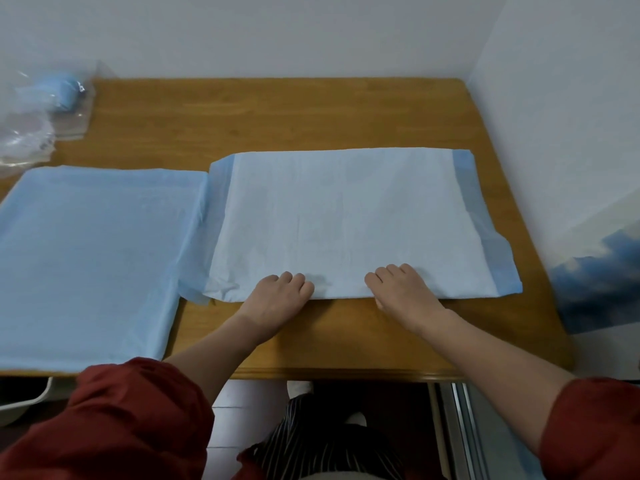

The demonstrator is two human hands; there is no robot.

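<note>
A white absorbent pad with blue side borders [346, 216] lies flat on the right half of the wooden table [277, 112]. My left hand [277, 296] and my right hand [401, 289] sit at the pad's near edge, side by side. The fingers of both hands are curled over that edge, with the knuckles on top of the pad. Whether the thumbs go under the pad is hidden. To the left lies a stack of light blue pads [86, 258], its right edge touching the white pad's left border.
A clear plastic bag with blue contents [45, 109] lies at the table's far left corner. White walls close the table at the back and right. A blue and white picture [602, 278] leans on the right. My lap and red sleeves sit below the table's front edge.
</note>
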